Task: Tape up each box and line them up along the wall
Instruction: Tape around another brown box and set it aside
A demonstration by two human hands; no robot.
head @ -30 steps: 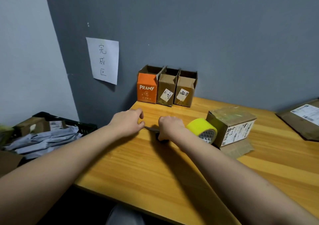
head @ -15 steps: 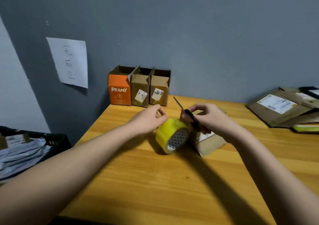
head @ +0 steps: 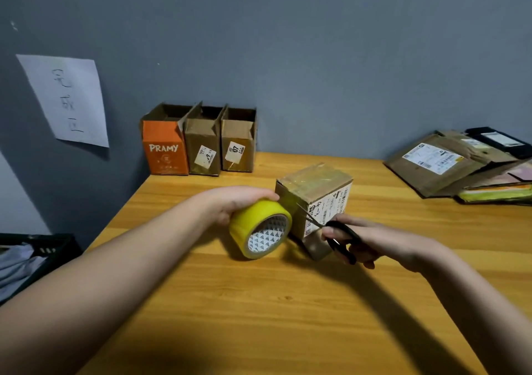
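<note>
A small cardboard box (head: pixel 315 190) with tape over its top stands mid-table. My left hand (head: pixel 230 203) grips a yellow tape roll (head: pixel 260 229) just left of the box, and a clear strip runs from the roll to the box's near side. My right hand (head: pixel 371 238) holds black scissors (head: pixel 341 235), whose open blades point at that strip beside the box's front corner. Against the grey wall stand an orange box marked PRAMY (head: pixel 164 147) and two brown boxes (head: pixel 221 142), side by side, tops open.
Flattened cartons and parcels (head: pixel 449 161) lie stacked at the table's right rear. A paper sign (head: pixel 67 101) hangs on the wall at left. A black crate (head: pixel 31 255) with grey bags sits off the table's left edge. The wooden table (head: pixel 288 302) extends toward me.
My right hand picked the scissors up from the table and brought them to the box's near corner. My left hand took hold of the tape roll. The view swung right.
</note>
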